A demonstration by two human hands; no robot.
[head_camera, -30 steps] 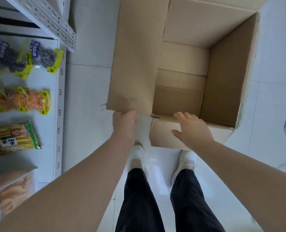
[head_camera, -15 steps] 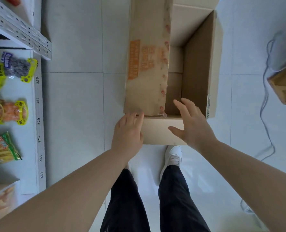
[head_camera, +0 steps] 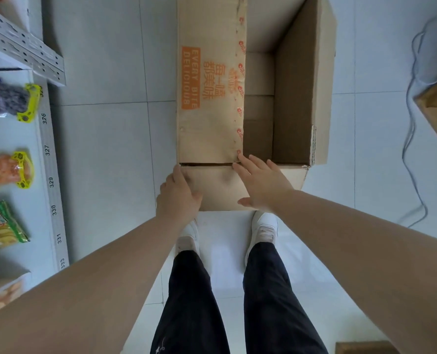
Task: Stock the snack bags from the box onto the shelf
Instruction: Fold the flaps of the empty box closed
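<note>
**Box state.** The box (head_camera: pixel 299 98) stands on the floor (head_camera: pixel 110 149), just beyond the shoes (head_camera: pixel 263 226). The left flap (head_camera: pixel 207 98) is folded over the opening and covers the left part of it. The near flap (head_camera: pixel 220 185) is turned outward toward the person. The exposed interior shows bare cardboard only. What lies under the left flap is hidden.

**Hands.**
- The left hand (head_camera: pixel 179 198) is laid against the left edge of the near flap. The fingers are nearly straight and the thumb rests on the flap's face. No firm grip is evident.
- The right hand (head_camera: pixel 263 185) is spread flat on the near flap. Its fingertips (head_camera: pixel 243 159) touch the near corner of the left flap.

Nothing is carried in either hand.

**Purpose of the placement.** Both hands are set on the flaps, not inside the box. It is judged that the flaps are being handled, either to close the box or to move it.

**Task items.** Snack bags (head_camera: pixel 5 169) are laid flat in a column on the shelf (head_camera: pixel 46 175) at the left, well apart from the box. Each is placed beside a numbered edge mark, so that one position is taken per bag. With no bag seen in the box, stocking is judged to be complete or nearly so.
</note>
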